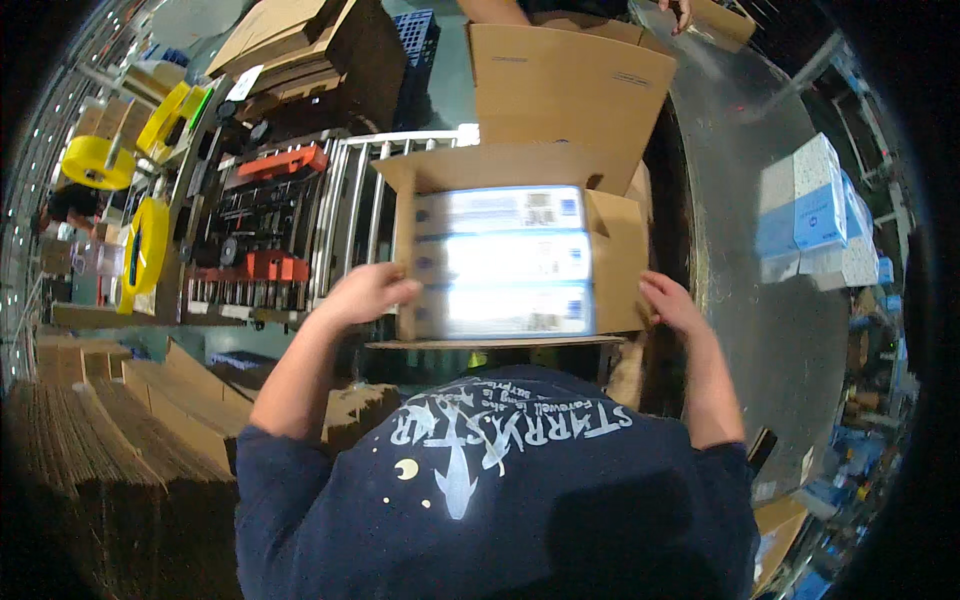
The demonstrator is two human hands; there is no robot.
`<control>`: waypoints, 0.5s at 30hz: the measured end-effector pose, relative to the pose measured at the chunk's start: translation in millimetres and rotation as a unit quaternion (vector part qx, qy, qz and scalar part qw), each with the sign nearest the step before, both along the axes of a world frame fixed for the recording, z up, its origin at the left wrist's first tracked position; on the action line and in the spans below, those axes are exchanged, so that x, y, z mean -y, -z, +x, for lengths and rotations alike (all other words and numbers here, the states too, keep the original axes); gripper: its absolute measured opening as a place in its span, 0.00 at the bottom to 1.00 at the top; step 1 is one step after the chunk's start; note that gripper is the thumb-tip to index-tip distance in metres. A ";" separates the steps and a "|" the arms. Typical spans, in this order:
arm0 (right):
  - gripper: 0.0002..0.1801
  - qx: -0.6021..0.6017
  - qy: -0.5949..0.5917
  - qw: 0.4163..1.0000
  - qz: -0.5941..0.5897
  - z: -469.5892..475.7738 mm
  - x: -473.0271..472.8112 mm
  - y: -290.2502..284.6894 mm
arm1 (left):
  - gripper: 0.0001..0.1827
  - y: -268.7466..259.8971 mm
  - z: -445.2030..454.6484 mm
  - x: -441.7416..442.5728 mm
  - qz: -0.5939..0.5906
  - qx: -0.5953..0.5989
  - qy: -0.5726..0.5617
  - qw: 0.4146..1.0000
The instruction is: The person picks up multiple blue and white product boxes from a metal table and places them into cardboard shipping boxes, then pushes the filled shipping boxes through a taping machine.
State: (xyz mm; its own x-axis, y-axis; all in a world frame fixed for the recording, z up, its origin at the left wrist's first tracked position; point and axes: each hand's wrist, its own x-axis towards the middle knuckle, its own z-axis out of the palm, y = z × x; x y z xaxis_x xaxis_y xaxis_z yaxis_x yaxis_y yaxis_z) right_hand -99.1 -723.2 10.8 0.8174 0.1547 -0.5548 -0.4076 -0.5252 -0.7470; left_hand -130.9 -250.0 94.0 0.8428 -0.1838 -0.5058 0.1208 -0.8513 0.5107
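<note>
Before me stands an open cardboard box (484,169). Side by side inside it lie three white-and-blue packages (517,259), washed out by glare and bearing print. At the box's left edge, my left hand (375,292) has its thumb and fingers closed on the cardboard. On the opposite side my right hand (671,301) pinches the outer edge of the right flap (616,262), which is folded outward. The near flap (495,343) shows as a thin edge close to my shirt.
Left of the box is a roller conveyor with a taping machine (262,217); yellow tape rolls (146,244) hang beyond. Behind stands another open carton (570,82), a person's arm (495,11) at it. Blue-and-white packs (814,210) rest on the right-hand belt (750,322). Flattened cartons (97,427) stack lower left.
</note>
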 end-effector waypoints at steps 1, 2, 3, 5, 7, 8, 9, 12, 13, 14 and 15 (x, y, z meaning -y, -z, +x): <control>0.20 0.087 0.064 0.993 -0.057 5.5 13.4 44.3 | 0.28 4.3 2.5 22.2 0.005 -0.007 0.102 0.995; 0.21 -0.037 0.142 0.984 0.100 7.3 7.9 58.2 | 0.31 21.6 -6.7 29.2 0.097 -0.018 0.177 0.979; 0.21 -0.157 0.219 0.930 0.250 8.6 2.4 66.1 | 0.33 34.8 -8.9 34.6 0.189 -0.023 0.256 0.948; 0.20 -0.124 0.200 0.906 0.350 15.5 -11.5 64.1 | 0.41 7.6 -1.6 31.3 0.129 -0.139 0.226 0.956; 0.20 -0.154 0.070 0.855 0.490 21.9 -35.6 3.6 | 0.45 24.9 -41.3 -21.4 -0.081 -0.139 0.158 0.974; 0.21 -0.107 -0.019 0.924 0.365 26.2 -61.4 -40.3 | 0.47 9.9 -48.9 -20.9 -0.181 -0.220 0.176 0.942; 0.25 0.159 -0.261 0.898 0.315 34.9 -75.8 -7.1 | 0.46 6.8 -57.2 -16.5 -0.098 -0.202 0.179 0.958; 0.18 0.237 -0.625 0.732 -0.135 54.2 -147.4 -26.9 | 0.37 -1.1 -12.8 13.8 0.007 -0.140 0.171 0.975; 0.19 0.105 -0.606 0.769 -0.178 70.9 -163.9 -42.3 | 0.39 -1.2 4.8 18.2 0.086 -0.043 0.121 0.988; 0.19 0.221 -0.528 0.801 -0.174 81.4 -174.0 -56.7 | 0.45 3.9 5.7 21.7 0.204 0.153 0.073 0.964; 0.19 0.326 -0.444 0.818 -0.163 88.3 -183.3 -69.4 | 0.52 17.2 10.7 24.8 0.282 0.132 0.021 0.950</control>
State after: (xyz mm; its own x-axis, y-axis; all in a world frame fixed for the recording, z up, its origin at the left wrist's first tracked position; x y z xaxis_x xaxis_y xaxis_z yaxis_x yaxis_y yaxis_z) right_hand -10.8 -540.0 80.3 0.6013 0.7796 -0.1750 0.6731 -0.6123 -0.4148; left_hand -120.2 -274.8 76.8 0.9522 0.0173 -0.3051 0.0120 -0.9997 -0.0192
